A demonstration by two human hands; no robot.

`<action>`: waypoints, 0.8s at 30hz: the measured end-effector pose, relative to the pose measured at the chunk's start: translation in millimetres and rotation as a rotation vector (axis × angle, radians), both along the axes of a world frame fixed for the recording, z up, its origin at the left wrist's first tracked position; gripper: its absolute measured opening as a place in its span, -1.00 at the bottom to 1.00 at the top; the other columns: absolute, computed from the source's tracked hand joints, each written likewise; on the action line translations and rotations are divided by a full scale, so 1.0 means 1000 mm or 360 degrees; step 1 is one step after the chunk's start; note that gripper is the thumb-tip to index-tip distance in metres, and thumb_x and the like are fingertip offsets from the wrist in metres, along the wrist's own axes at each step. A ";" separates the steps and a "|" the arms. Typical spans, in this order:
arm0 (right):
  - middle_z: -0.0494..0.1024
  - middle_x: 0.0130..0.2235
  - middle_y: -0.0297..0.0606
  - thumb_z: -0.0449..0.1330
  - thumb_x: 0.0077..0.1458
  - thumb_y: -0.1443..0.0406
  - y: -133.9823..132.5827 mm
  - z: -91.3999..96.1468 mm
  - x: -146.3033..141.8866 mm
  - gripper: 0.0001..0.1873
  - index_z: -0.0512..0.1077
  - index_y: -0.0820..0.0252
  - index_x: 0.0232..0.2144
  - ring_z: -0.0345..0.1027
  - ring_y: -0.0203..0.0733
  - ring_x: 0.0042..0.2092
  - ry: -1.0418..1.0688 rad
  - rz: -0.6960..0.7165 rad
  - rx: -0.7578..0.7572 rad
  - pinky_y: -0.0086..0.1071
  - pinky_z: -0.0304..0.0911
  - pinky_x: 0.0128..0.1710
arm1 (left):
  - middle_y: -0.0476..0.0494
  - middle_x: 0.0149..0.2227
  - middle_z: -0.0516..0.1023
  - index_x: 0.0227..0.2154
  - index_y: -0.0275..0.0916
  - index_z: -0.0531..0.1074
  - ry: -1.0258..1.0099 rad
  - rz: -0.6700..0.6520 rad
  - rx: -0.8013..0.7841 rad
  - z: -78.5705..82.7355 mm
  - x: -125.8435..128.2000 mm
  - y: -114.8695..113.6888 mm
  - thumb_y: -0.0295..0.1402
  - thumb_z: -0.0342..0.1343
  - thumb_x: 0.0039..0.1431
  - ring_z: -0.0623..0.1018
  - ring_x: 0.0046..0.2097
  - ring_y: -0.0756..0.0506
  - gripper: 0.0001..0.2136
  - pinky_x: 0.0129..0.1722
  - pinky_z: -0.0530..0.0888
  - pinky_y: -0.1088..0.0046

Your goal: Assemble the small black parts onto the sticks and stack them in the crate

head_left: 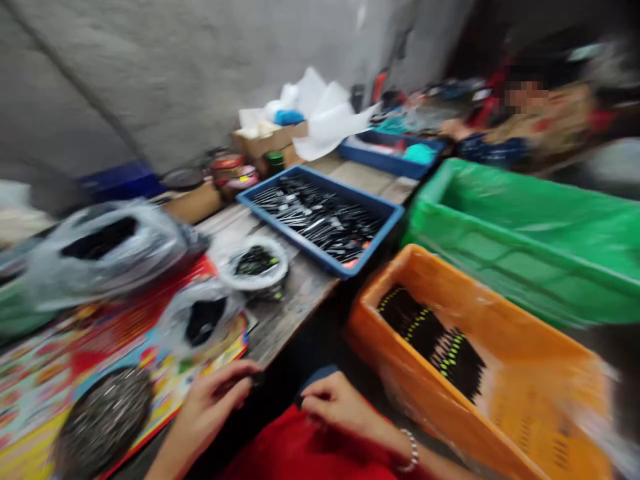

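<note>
My left hand (pixel 213 403) is at the table's front edge, its thumb and fingers pinched around a small dark piece too blurred to name. Over the red cloth on my lap, my right hand (pixel 340 403) is curled closed, with something dark at its fingertips that I cannot make out. A beaded bracelet (pixel 414 450) circles the right wrist. Beyond the left hand sit a clear plastic bag (pixel 173 313) with black parts inside and a white-lined bowl (pixel 277 270) of small dark pieces. Left of that hand lies a round tray (pixel 113 420) of shiny small metal-like parts.
A blue tray (pixel 395 217) holds many black slender pieces. To the right, an orange crate (pixel 530 400) contains rows of black pieces with yellow-green marks, beside a green crate (pixel 525 267). A large plastic bag (pixel 150 247) stands at left. Another person's hand (pixel 454 129) is at the back.
</note>
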State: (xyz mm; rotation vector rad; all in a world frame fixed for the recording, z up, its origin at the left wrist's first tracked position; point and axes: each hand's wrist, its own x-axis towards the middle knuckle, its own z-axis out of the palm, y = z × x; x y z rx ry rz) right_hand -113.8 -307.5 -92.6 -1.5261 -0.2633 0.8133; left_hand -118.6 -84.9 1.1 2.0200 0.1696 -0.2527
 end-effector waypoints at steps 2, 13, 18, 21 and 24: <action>0.34 -0.63 -0.41 0.12 0.08 0.19 0.000 -0.003 0.000 -0.66 0.33 0.22 -0.66 0.12 -0.37 -0.58 -0.0017 0.0024 -0.0013 -0.51 0.00 -0.59 | -0.13 -0.32 0.62 -0.31 -0.24 0.61 0.0109 -0.0003 -0.0082 -0.008 -0.013 0.001 -0.22 0.20 0.07 0.49 -0.43 -0.06 -0.78 -0.46 0.46 0.49; 0.45 -0.55 -0.29 0.14 0.12 -0.13 0.009 -0.003 0.000 -0.46 0.45 0.23 -0.52 0.22 -0.29 -0.55 0.0069 0.0151 -0.0002 -0.44 0.15 -0.54 | -0.12 -0.39 0.61 -0.29 -0.28 0.60 0.0101 -0.0135 -0.0097 -0.029 -0.021 -0.010 -0.42 0.07 0.11 0.46 -0.45 -0.02 -0.79 -0.45 0.37 0.54; 0.45 -0.55 -0.31 0.12 0.16 -0.07 0.012 -0.004 -0.004 -0.50 0.43 0.22 -0.54 0.21 -0.29 -0.55 0.0070 0.0194 0.0030 -0.44 0.11 -0.53 | -0.01 -0.59 0.48 -0.28 -0.30 0.51 0.0264 -0.0026 -0.0390 -0.031 -0.025 -0.009 -0.28 0.04 0.21 0.35 -0.60 0.05 -0.79 -0.58 0.28 0.58; 0.43 -0.55 -0.32 0.10 0.18 -0.02 0.013 -0.005 -0.005 -0.53 0.41 0.22 -0.54 0.21 -0.29 -0.54 0.0080 0.0204 0.0052 -0.44 0.10 -0.52 | -0.02 -0.60 0.47 -0.28 -0.31 0.49 0.0349 0.0005 -0.0452 -0.031 -0.026 -0.010 -0.20 0.05 0.21 0.31 -0.64 0.07 -0.74 -0.63 0.22 0.60; 0.40 -0.56 -0.33 0.09 0.19 0.03 0.015 -0.006 -0.005 -0.57 0.42 0.22 -0.54 0.20 -0.29 -0.54 0.0060 0.0217 0.0071 -0.43 0.08 -0.51 | -0.02 -0.60 0.48 -0.30 -0.30 0.51 0.0382 0.0030 -0.0438 -0.030 -0.027 -0.011 -0.19 0.07 0.20 0.31 -0.63 0.07 -0.74 -0.63 0.22 0.60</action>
